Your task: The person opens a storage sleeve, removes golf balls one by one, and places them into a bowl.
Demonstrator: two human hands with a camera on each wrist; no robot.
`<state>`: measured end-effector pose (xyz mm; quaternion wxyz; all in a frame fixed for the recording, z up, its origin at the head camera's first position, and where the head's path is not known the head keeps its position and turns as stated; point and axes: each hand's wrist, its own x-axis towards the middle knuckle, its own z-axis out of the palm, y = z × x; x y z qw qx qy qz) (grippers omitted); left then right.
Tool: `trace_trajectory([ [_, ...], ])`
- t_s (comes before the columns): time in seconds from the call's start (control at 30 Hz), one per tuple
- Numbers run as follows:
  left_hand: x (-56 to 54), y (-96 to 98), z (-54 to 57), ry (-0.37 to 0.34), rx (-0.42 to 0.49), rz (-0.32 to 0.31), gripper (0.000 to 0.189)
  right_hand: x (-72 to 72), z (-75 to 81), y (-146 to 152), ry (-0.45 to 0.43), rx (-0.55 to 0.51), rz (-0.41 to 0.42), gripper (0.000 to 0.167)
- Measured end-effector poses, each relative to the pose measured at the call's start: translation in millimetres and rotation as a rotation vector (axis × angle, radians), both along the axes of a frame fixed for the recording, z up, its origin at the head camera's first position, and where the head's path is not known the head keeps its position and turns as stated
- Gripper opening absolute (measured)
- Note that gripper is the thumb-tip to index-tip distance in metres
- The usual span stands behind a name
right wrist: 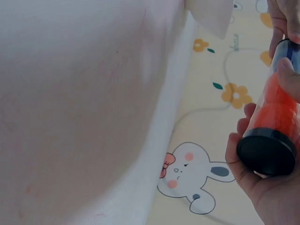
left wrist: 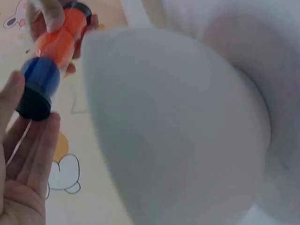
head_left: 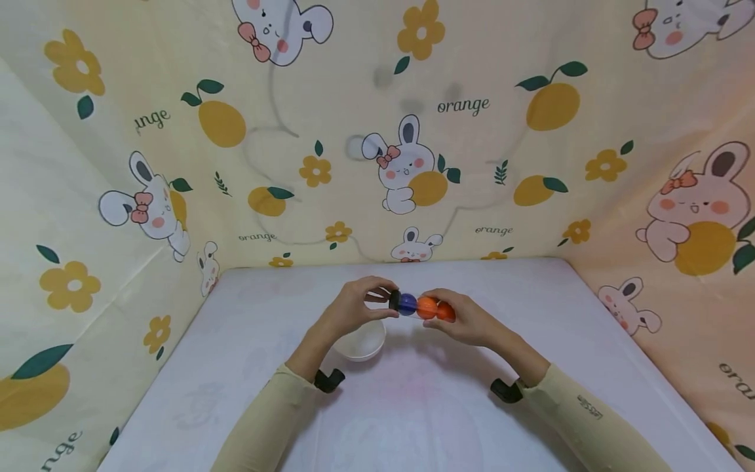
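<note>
Both hands are gripping the tube (head_left: 421,307) of orange and blue balls: left hand (head_left: 352,307) pinching its black cap, right hand (head_left: 466,319) clasping the orange end. White bowl (head_left: 361,341) is sitting just under the left grip. Risk: cap popping free, balls scattering past the bowl over the bench (head_left: 413,406).

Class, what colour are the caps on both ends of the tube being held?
Black caps; right wrist view shows it best.

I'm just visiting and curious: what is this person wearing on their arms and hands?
Both arms are covered by snug, pale beige sleeves that end at the wrists. The right sleeve carries a small dark printed marking. A small black device sits at the left wrist and another at the right wrist. The left hand and right hand are bare, without gloves.
</note>
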<state>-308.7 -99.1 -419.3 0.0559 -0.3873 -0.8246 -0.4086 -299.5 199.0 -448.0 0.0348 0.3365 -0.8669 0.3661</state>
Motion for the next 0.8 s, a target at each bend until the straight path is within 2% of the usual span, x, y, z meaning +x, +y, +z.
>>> trace_trajectory([
  [0.13,-0.8,-2.4,0.7,-0.008,-0.005,-0.036,0.048,0.6,-0.1,1.1,-0.021,0.016,0.011,0.05],
  [0.47,-1.9,-4.1,1.0,-0.016,-0.027,-0.083,0.045,0.1,-1.1,4.3,-0.008,0.027,0.041,0.052],
  [0.8,-2.0,-3.3,1.5,-0.07,0.008,-0.065,0.046,-1.3,0.1,6.1,-0.019,0.025,0.056,0.051],
])
